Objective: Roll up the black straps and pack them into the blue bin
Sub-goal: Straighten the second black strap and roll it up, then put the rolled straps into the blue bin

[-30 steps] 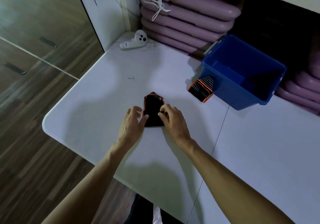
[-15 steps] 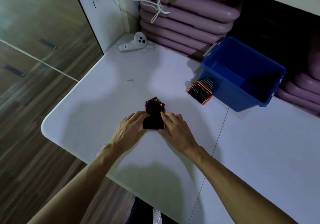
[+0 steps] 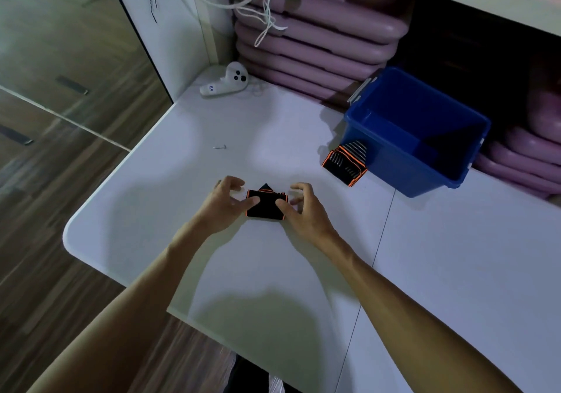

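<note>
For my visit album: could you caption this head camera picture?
Both hands, left hand and right hand, pinch a black strap on the white table near the blue bin.

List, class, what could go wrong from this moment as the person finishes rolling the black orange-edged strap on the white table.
1. The black orange-edged strap is held only at its ends by the left hand and right hand; it may unroll if released.
2. The second black strap leans against the blue plastic bin from outside and could be forgotten.
3. The small screw on the white table might get swept up.
</note>
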The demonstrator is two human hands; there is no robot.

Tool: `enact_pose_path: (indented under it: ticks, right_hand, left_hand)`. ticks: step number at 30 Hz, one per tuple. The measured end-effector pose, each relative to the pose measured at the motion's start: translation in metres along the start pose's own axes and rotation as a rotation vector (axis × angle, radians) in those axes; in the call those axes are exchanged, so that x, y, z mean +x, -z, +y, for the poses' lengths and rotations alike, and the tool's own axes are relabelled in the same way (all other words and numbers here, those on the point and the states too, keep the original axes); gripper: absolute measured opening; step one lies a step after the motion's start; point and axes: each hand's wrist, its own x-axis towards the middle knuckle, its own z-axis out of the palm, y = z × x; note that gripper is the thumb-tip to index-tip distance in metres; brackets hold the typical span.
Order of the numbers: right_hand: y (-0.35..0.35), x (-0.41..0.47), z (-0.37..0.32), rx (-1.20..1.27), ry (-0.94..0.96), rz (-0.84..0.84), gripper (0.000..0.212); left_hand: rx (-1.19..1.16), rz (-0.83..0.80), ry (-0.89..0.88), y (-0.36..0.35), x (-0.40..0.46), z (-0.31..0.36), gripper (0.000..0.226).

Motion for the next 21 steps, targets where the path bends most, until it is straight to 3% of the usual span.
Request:
enact_pose_path:
  ticks: [1, 4, 9, 15, 21]
  right_hand:
    - [0.000, 0.001, 0.001, -0.004, -0.001, -0.036, 0.047]
    - [0.003, 0.001, 0.003, -0.103, 0.054, -0.143, 0.021]
    - [0.009, -0.023, 0.002, -0.005, -0.009, -0.142, 0.035]
    - [0.037, -0.051, -0.001, 0.109, 0.011, 0.084, 0.073]
    - [0.097, -0.062, -0.009, 0.084, 0.125, 0.361, 0.055]
  left_hand:
    - [-0.006, -0.071, 0.042, 0.004, 0.001, 0.001, 0.047]
    - [0.022, -0.334, 0.030, 0.015, 0.000, 0.006, 0.032]
    - [0.054, -0.346, -0.147, 0.007, -0.007, 0.011, 0.033]
    - [0.028, -0.353, -0.460, -0.019, -0.006, 0.051, 0.040]
    - [0.060, -0.363, -0.622, -0.045, 0.025, 0.142, 0.028]
